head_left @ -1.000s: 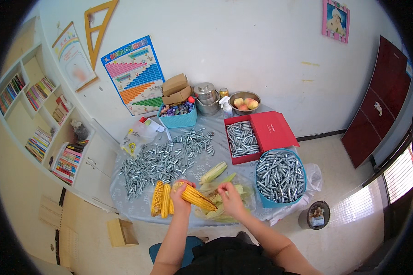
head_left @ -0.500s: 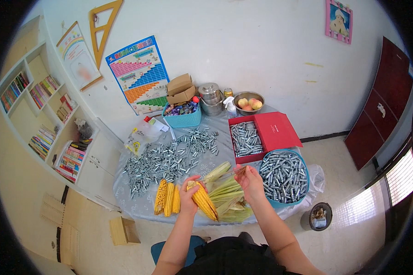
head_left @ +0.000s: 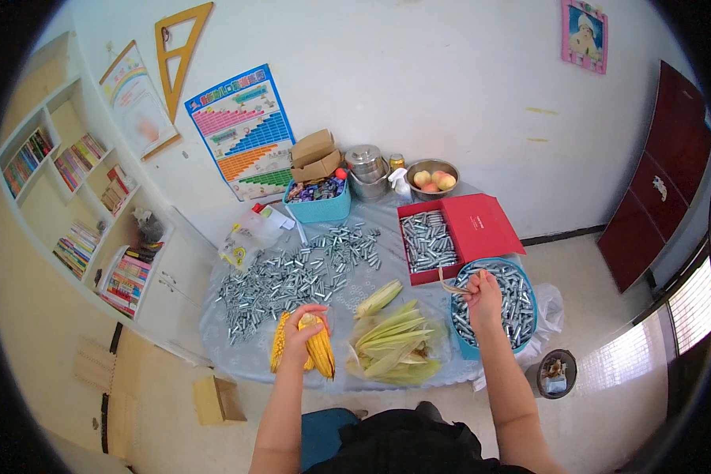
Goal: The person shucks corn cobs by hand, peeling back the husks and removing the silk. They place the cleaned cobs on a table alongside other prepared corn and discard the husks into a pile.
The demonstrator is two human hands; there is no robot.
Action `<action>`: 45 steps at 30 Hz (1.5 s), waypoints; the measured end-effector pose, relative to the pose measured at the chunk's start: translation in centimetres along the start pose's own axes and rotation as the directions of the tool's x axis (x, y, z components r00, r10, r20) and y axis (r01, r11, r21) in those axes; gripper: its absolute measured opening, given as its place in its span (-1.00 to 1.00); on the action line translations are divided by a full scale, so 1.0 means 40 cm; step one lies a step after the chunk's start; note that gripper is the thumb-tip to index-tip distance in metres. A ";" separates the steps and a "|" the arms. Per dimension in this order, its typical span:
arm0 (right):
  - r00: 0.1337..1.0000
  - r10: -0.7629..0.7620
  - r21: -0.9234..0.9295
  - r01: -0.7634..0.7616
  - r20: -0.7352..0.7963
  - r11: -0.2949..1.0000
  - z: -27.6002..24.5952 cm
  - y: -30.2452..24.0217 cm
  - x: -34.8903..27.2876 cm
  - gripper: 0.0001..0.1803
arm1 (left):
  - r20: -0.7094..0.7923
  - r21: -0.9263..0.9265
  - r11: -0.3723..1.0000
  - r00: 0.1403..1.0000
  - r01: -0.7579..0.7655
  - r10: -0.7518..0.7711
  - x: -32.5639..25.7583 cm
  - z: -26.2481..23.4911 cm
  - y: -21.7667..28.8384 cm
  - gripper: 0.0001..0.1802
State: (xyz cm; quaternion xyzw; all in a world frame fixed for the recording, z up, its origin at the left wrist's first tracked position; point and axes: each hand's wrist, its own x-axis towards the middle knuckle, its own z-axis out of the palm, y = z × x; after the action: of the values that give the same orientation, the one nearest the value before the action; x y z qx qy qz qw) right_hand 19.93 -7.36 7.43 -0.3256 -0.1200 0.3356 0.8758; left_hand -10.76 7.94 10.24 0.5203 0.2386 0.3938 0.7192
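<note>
My left hand [head_left: 302, 322] is wrapped round a peeled yellow corn cob [head_left: 321, 353], tip pointing down toward me. It is over other peeled cobs [head_left: 277, 345] at the table's near edge and partly hides them. My right hand [head_left: 484, 299] is pinched on a thin, pale brownish strip of corn husk [head_left: 450, 286], above a blue basket [head_left: 466, 347] full of small silver metal cylinders. Between my hands lies a heap of green corn husks [head_left: 399, 347] on clear plastic. Just behind it is an ear of corn in its husk [head_left: 380, 299].
Loose metal cylinders [head_left: 284, 276] cover the left of the silvery tablecloth [head_left: 241, 359]. An open red box [head_left: 482, 229] holds more. Behind stand a blue basket of small packets [head_left: 320, 207], a metal pot [head_left: 366, 170] and a bowl of peaches [head_left: 432, 180]. A bin [head_left: 555, 374] stands right.
My left hand has carried the corn cob left, over the other cobs. My right hand has moved right and up with the husk strip, from beside the husks to above the blue basket.
</note>
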 end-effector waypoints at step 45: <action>0.988 0.129 -0.432 -0.082 0.080 0.898 -0.020 0.198 -0.105 -0.96 | -0.438 -0.625 0.761 0.885 -0.174 -0.157 0.024 0.015 -0.086 -0.76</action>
State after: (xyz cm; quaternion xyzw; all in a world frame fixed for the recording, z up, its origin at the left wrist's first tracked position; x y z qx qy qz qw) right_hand 13.12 -6.08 1.72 -0.4972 -0.2195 0.3650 0.7559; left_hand -8.67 7.88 7.28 0.1303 0.2505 0.5676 0.7734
